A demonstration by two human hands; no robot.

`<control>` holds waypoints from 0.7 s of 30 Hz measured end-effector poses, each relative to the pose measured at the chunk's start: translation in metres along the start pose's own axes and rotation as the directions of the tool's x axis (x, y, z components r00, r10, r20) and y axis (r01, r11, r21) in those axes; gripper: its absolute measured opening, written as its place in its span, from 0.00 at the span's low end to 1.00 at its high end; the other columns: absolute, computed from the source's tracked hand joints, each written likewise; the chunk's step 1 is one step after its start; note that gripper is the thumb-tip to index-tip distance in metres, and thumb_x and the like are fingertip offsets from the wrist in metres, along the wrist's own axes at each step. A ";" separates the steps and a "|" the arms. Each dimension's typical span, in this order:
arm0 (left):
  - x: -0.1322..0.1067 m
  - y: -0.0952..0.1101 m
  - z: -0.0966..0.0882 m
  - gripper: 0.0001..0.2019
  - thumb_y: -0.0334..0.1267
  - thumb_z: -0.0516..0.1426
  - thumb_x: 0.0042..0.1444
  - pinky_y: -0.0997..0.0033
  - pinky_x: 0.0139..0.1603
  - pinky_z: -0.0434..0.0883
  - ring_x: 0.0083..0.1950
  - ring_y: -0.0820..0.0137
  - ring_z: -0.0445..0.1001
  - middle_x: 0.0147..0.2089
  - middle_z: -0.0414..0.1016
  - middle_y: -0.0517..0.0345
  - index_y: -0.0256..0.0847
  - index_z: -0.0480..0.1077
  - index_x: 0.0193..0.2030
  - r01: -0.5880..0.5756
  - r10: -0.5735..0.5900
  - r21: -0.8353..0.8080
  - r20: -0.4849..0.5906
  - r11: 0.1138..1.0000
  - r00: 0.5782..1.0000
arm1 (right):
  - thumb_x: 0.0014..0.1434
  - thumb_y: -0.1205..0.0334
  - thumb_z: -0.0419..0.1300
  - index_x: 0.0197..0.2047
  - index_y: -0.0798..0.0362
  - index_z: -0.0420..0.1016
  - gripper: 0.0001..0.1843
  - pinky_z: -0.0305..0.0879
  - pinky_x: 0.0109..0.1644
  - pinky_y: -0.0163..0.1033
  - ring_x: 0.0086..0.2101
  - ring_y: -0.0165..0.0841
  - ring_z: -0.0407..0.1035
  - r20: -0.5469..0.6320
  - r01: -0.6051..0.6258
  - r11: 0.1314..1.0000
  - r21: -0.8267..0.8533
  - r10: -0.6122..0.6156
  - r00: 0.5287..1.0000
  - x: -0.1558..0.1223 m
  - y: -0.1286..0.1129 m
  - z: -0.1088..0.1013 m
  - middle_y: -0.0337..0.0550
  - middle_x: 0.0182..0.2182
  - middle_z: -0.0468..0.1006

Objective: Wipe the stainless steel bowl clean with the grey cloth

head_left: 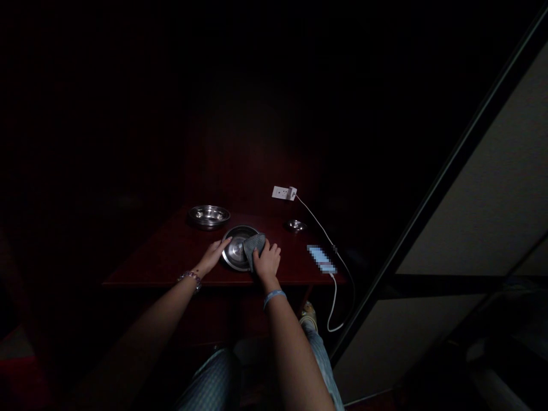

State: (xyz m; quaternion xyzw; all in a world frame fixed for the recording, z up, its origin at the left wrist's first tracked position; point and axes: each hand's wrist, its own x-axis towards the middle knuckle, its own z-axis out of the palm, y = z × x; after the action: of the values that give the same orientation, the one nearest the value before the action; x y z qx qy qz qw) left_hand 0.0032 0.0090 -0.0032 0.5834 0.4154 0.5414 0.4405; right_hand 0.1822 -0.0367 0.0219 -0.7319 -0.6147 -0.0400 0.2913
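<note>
A steel bowl [235, 246] sits near the front edge of a dark red table [171, 254]. My left hand [213, 256] rests against the bowl's left rim, fingers laid along it. My right hand [268, 260] presses a grey cloth [253, 244] onto the bowl's right side. A beaded bracelet is on my left wrist and a blue band on my right.
A second steel bowl [209, 216] stands at the back left of the table, a small steel dish [295, 226] at the back right. A phone [321, 258] lies at the right edge, cabled to a wall socket [284, 193]. A dark-framed panel [492, 188] stands right.
</note>
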 end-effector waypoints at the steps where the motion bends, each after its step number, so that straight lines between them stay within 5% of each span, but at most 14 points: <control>1: 0.000 0.000 0.000 0.38 0.68 0.56 0.45 0.62 0.57 0.67 0.55 0.53 0.75 0.48 0.81 0.43 0.31 0.78 0.45 -0.010 0.010 0.001 -0.002 1.000 1.000 | 0.66 0.54 0.49 0.66 0.60 0.60 0.30 0.59 0.55 0.48 0.56 0.49 0.62 0.020 0.000 1.000 -0.007 0.000 1.000 0.000 0.000 0.001 0.63 0.57 0.68; 7: 0.001 -0.001 -0.001 0.38 0.67 0.57 0.46 0.61 0.59 0.65 0.58 0.52 0.74 0.51 0.80 0.44 0.31 0.78 0.47 -0.036 0.035 -0.011 -0.019 0.999 0.999 | 0.68 0.61 0.46 0.66 0.65 0.54 0.28 0.62 0.54 0.45 0.53 0.44 0.70 0.133 -0.024 1.000 0.007 0.023 0.991 0.003 -0.002 0.006 0.63 0.51 0.75; 21: 0.005 -0.009 -0.002 0.32 0.63 0.56 0.49 0.62 0.57 0.66 0.55 0.54 0.75 0.49 0.82 0.46 0.34 0.79 0.45 -0.041 0.041 -0.003 -0.039 0.999 0.998 | 0.68 0.65 0.46 0.66 0.65 0.52 0.26 0.67 0.54 0.43 0.53 0.42 0.72 0.176 -0.057 0.993 0.101 0.038 0.984 0.002 -0.005 0.003 0.65 0.51 0.75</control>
State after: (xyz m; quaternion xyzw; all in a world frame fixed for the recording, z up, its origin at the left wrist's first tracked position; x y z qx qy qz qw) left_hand 0.0018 0.0163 -0.0101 0.5802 0.4108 0.5623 0.4224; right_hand 0.1773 -0.0338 0.0222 -0.7307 -0.6213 0.0634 0.2757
